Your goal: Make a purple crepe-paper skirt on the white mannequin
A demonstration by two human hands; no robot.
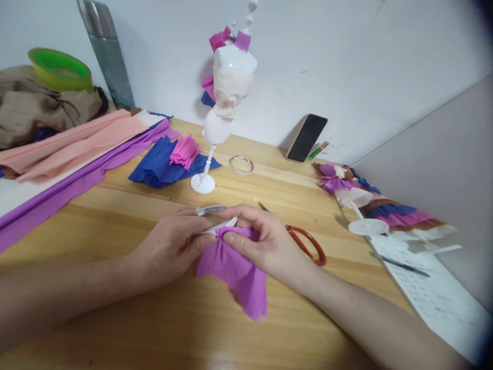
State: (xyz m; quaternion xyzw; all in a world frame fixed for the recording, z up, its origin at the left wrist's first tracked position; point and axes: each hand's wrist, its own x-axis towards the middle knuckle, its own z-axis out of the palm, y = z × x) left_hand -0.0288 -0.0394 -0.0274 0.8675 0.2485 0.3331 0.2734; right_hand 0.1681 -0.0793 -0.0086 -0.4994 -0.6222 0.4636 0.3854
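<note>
At the near middle of the tabletop [115, 329], the left hand [173, 239] is curled around a white ring [228, 224], its thumb beside the top of some purple paper [239, 272]; rightward, the right hand [265, 239], fingers bent, pinches the paper under its thumb. For a neat gather, a light, even pinch with the folds laid flat seems best — such thin paper probably creases easily. It hangs near of the ring, bunched at the top, then flaring right into a wavy, uneven hem — matte, softly creased.

paper piece [246, 280]: purple | ring [227, 225]: white | scissors handles [320, 258]: red | tabletop [115, 221]: yellow-brown — wood grain | bowl [79, 84]: green
</note>
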